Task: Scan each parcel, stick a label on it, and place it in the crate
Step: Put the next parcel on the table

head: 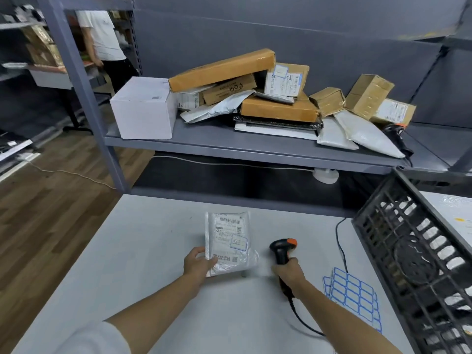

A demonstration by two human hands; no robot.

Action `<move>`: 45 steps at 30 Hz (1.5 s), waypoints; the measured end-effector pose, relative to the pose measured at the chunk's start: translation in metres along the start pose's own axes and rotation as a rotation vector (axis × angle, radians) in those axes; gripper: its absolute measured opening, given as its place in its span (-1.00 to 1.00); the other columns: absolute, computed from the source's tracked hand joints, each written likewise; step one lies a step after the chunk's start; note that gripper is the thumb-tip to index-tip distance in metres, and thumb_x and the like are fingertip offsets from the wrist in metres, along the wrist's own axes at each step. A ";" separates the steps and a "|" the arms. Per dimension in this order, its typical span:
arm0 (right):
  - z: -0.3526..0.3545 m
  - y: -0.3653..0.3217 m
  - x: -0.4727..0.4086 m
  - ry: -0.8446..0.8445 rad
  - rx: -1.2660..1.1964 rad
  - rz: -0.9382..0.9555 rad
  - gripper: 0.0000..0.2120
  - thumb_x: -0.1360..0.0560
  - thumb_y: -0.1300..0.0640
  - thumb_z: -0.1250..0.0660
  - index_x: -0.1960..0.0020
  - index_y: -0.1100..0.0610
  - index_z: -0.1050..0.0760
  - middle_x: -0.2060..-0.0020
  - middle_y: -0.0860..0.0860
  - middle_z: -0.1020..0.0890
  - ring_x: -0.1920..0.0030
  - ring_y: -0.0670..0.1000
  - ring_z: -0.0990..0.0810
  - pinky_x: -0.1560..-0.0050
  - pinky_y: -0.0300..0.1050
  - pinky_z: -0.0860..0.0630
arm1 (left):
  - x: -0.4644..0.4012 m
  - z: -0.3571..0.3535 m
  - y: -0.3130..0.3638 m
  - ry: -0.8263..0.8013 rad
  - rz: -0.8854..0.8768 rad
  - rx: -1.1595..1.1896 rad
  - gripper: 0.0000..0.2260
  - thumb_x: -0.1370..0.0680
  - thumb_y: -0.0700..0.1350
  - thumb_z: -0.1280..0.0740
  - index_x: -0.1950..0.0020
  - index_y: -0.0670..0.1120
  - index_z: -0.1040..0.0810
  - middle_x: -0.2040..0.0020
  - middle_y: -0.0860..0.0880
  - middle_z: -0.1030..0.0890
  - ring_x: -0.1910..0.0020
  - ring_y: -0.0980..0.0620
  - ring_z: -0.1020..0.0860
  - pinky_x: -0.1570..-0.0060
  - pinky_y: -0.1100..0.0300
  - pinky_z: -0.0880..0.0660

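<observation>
A small white poly-bag parcel (228, 238) with a printed shipping label and a blue-bordered sticker lies on the white table (132, 251). My left hand (198, 261) holds its lower left corner, thumb on top. My right hand (288, 273) grips the handle of a black barcode scanner (282, 249) with an orange top, just right of the parcel; its cable trails toward me. Sheets of blue-bordered labels (353, 293) lie to the right of that hand. A black plastic crate (419, 259) stands tilted at the table's right side.
A grey metal shelf (255, 146) behind the table carries a white box (144, 108), several cardboard boxes and grey poly bags. A second scanner (397, 135) lies at its right end. A person stands at the far left by other shelving.
</observation>
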State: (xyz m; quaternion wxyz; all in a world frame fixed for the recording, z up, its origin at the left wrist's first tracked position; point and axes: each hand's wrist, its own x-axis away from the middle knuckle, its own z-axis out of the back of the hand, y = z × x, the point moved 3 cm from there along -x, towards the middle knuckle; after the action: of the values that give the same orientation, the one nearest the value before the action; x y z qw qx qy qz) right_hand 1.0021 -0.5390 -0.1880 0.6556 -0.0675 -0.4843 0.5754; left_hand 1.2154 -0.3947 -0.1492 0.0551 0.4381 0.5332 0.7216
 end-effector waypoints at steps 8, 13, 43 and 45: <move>0.024 -0.060 0.055 -0.180 -0.577 0.213 -0.86 -0.49 0.07 -0.30 0.11 0.13 -0.41 0.43 0.01 -0.44 0.52 -0.03 -0.34 0.52 -0.24 -0.31 | 0.005 -0.009 0.004 0.001 -0.002 -0.021 -0.73 -0.46 -0.33 -0.41 -0.12 -0.14 -0.50 -0.14 -0.21 -0.59 -0.10 -0.21 -0.58 -0.15 -0.11 -0.52; 0.017 -0.068 0.078 -0.288 -0.509 0.284 -0.83 -0.48 0.04 -0.31 0.02 0.13 -0.46 0.39 -0.01 -0.47 0.49 -0.03 -0.35 0.51 -0.22 -0.32 | 0.013 -0.017 0.007 -0.049 -0.033 -0.014 -0.74 -0.46 -0.35 -0.40 -0.11 -0.16 -0.50 -0.10 -0.23 -0.61 -0.07 -0.21 -0.60 -0.14 -0.14 -0.53; 0.010 -0.032 0.031 -0.240 -0.360 0.184 -0.64 -0.47 0.31 -0.24 -0.24 0.20 -0.28 0.20 0.12 -0.45 0.27 0.06 -0.46 0.25 -0.09 -0.46 | 0.000 0.016 -0.038 0.017 -0.024 -0.212 -0.68 -0.47 -0.34 -0.40 -0.21 -0.23 -0.48 -0.15 -0.24 -0.57 -0.10 -0.21 -0.57 -0.05 0.06 -0.52; 0.007 -0.024 0.021 -0.178 -0.228 0.185 -0.57 -0.48 0.30 -0.27 -0.30 0.15 -0.25 0.15 0.11 -0.44 0.24 0.05 -0.45 0.28 -0.12 -0.44 | -0.003 0.023 -0.047 0.030 -0.011 -0.273 -0.69 -0.47 -0.33 -0.39 -0.20 -0.22 -0.48 -0.16 -0.23 -0.57 -0.10 -0.20 -0.56 -0.08 0.07 -0.50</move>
State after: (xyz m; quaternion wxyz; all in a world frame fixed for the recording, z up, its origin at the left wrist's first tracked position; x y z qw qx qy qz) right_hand 1.0106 -0.5327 -0.1574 0.5422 -0.1346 -0.5943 0.5785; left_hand 1.2152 -0.3602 -0.1881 0.1104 0.4129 0.4331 0.7936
